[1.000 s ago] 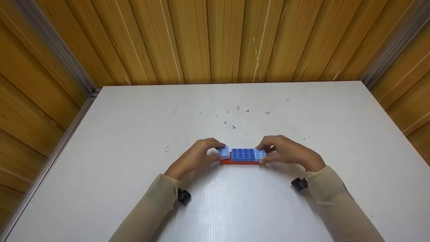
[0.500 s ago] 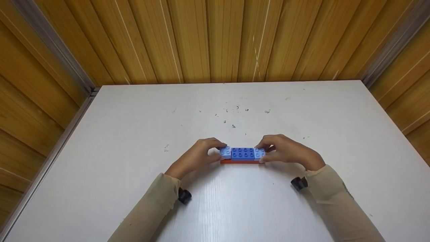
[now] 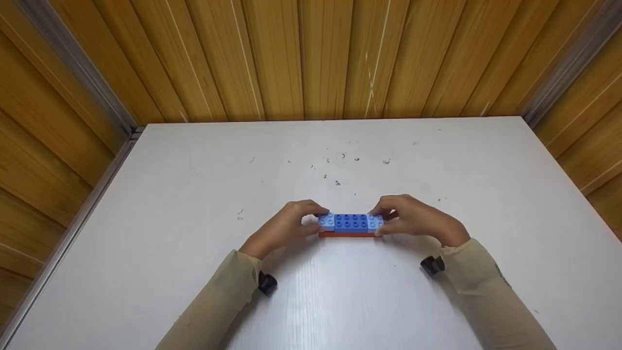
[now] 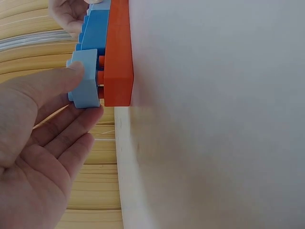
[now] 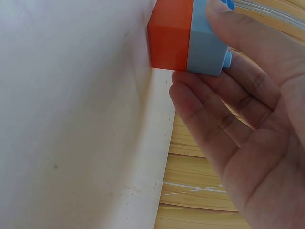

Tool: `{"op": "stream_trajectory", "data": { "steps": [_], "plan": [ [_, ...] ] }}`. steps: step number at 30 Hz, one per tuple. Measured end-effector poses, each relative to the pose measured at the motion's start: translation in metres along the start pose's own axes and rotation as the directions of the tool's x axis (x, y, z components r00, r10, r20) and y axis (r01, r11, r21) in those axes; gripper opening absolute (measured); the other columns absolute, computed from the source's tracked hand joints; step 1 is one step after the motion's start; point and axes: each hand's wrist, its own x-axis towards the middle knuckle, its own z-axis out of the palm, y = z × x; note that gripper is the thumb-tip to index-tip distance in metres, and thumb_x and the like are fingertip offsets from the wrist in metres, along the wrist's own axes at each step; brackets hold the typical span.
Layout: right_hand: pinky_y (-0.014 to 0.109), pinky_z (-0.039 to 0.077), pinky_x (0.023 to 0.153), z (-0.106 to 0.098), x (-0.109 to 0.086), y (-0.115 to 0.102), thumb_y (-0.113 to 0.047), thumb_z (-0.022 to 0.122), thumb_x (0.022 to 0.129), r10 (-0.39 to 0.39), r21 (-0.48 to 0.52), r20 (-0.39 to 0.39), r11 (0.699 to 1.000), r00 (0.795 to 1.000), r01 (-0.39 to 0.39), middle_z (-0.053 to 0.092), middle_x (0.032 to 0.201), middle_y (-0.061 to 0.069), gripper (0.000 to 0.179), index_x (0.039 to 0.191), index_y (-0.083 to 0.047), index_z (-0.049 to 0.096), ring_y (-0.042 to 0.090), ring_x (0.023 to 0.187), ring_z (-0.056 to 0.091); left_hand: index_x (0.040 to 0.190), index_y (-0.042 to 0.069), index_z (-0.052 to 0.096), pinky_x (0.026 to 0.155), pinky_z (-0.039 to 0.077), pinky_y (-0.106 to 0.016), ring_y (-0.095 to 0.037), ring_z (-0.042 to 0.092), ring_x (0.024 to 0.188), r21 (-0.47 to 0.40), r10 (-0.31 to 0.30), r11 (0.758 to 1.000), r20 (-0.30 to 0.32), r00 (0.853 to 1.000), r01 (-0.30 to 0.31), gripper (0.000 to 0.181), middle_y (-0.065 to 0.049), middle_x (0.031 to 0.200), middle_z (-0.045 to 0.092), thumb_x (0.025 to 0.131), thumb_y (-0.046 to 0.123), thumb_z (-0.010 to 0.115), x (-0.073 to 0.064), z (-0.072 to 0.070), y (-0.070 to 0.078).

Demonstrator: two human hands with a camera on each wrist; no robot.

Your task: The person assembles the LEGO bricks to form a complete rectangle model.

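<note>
A long red toy brick (image 3: 347, 235) lies on the white table, with a darker blue brick (image 3: 351, 223) seated on its middle. At its left end, my left hand (image 3: 286, 226) pinches a light blue brick (image 4: 86, 81) between thumb and fingers. In the left wrist view a narrow gap shows red studs between that brick and the red one. My right hand (image 3: 420, 221) grips a second light blue brick (image 5: 204, 45) at the right end, which sits flush on the red brick. The fingers partly cover both end bricks.
The white table (image 3: 311, 301) extends around the bricks, with small dark scuff marks beyond them. Wood-look panels (image 3: 320, 58) stand behind its far edge and at both sides. A black wrist camera (image 3: 267, 283) hangs under the left sleeve, another black camera (image 3: 432, 266) under the right.
The left light blue brick has shifted right and come level against the darker blue brick, narrowing the gap between them. My right hand has stayed in place.
</note>
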Motion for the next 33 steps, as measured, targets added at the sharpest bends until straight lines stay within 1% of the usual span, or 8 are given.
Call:
{"op": "stream_trajectory", "data": {
  "steps": [4, 8, 12, 16, 20, 26, 30, 33],
  "plan": [
    [0.040, 0.054, 0.088, -0.0001, -0.0003, 0.0004, -0.019, 0.078, 0.080, -0.014, 0.000, -0.005, 1.000, 1.000, 0.014, 0.069, 0.107, 0.008, 0.029, 0.104, -0.008, 0.067, 0.025, 0.098, 0.066, 0.123, 0.000, 0.064, 0.099, 0.048, -0.038, -0.022, 0.062, 0.111, -0.004, 0.024, 1.000, -0.009, 1.000, -0.024, 0.036, -0.011, 0.117, 0.067, 0.086, 0.000, 0.062, -0.0003, 0.0008, -0.0007],
    [0.041, 0.054, 0.088, -0.0004, -0.0001, 0.0005, -0.019, 0.078, 0.080, -0.007, -0.005, -0.001, 1.000, 1.000, 0.007, 0.069, 0.106, 0.007, 0.030, 0.105, -0.008, 0.067, 0.024, 0.099, 0.066, 0.122, 0.000, 0.064, 0.098, 0.049, -0.038, -0.023, 0.062, 0.111, 0.007, 0.028, 1.000, -0.012, 1.000, -0.028, 0.036, -0.011, 0.117, 0.067, 0.086, 0.000, 0.063, 0.0006, 0.0018, -0.0020],
    [0.042, 0.053, 0.089, -0.0007, 0.0002, -0.0002, -0.020, 0.078, 0.080, 0.004, -0.008, 0.005, 1.000, 1.000, -0.004, 0.069, 0.107, 0.008, 0.030, 0.105, -0.008, 0.066, 0.024, 0.100, 0.065, 0.123, 0.001, 0.064, 0.100, 0.048, -0.037, -0.024, 0.061, 0.113, 0.024, 0.011, 1.000, -0.005, 1.000, -0.011, 0.037, -0.010, 0.119, 0.067, 0.086, 0.001, 0.063, 0.0013, 0.0020, -0.0020],
    [0.042, 0.053, 0.090, -0.0006, 0.0005, -0.0006, -0.021, 0.078, 0.080, 0.021, -0.003, 0.008, 1.000, 1.000, -0.021, 0.069, 0.108, 0.008, 0.031, 0.105, -0.008, 0.066, 0.025, 0.100, 0.065, 0.125, 0.002, 0.063, 0.102, 0.046, -0.037, -0.023, 0.059, 0.116, 0.033, -0.026, 0.999, 0.007, 1.000, 0.026, 0.038, -0.009, 0.121, 0.066, 0.087, 0.004, 0.064, 0.0016, 0.0015, -0.0005],
    [0.043, 0.053, 0.090, 0.0000, 0.0006, -0.0004, -0.021, 0.078, 0.080, 0.028, 0.001, 0.009, 1.000, 1.000, -0.028, 0.070, 0.107, 0.008, 0.031, 0.106, -0.008, 0.066, 0.024, 0.100, 0.065, 0.126, 0.004, 0.063, 0.102, 0.046, -0.036, -0.021, 0.058, 0.117, 0.026, -0.058, 0.998, 0.018, 0.998, 0.058, 0.039, -0.007, 0.123, 0.065, 0.087, 0.005, 0.064, 0.0014, 0.0013, 0.0007],
    [0.042, 0.053, 0.089, 0.0002, 0.0009, -0.0007, -0.020, 0.078, 0.080, 0.022, -0.002, 0.006, 1.000, 1.000, -0.022, 0.069, 0.107, 0.008, 0.031, 0.106, -0.007, 0.066, 0.023, 0.099, 0.065, 0.127, 0.002, 0.062, 0.101, 0.046, -0.036, -0.022, 0.059, 0.115, 0.019, -0.049, 0.999, 0.011, 0.999, 0.049, 0.041, -0.009, 0.122, 0.065, 0.087, 0.012, 0.069, 0.0014, 0.0023, 0.0022],
    [0.040, 0.054, 0.088, -0.0003, 0.0009, -0.0012, -0.020, 0.078, 0.080, 0.019, -0.012, 0.012, 1.000, 1.000, -0.019, 0.069, 0.107, 0.008, 0.032, 0.106, -0.007, 0.067, 0.024, 0.099, 0.065, 0.127, 0.004, 0.063, 0.102, 0.046, -0.036, -0.022, 0.059, 0.116, 0.028, -0.067, 0.997, -0.001, 0.998, 0.067, 0.039, -0.008, 0.122, 0.065, 0.088, 0.012, 0.067, 0.0010, 0.0033, 0.0032],
    [0.040, 0.054, 0.088, -0.0009, 0.0008, -0.0019, -0.021, 0.078, 0.080, 0.025, -0.011, 0.014, 1.000, 1.000, -0.025, 0.069, 0.107, 0.008, 0.032, 0.107, -0.007, 0.067, 0.024, 0.099, 0.065, 0.126, 0.004, 0.064, 0.102, 0.046, -0.037, -0.022, 0.059, 0.117, 0.044, -0.067, 0.997, -0.014, 0.998, 0.067, 0.038, -0.008, 0.121, 0.065, 0.089, 0.011, 0.067, 0.0009, 0.0040, 0.0034]
  ]
}}
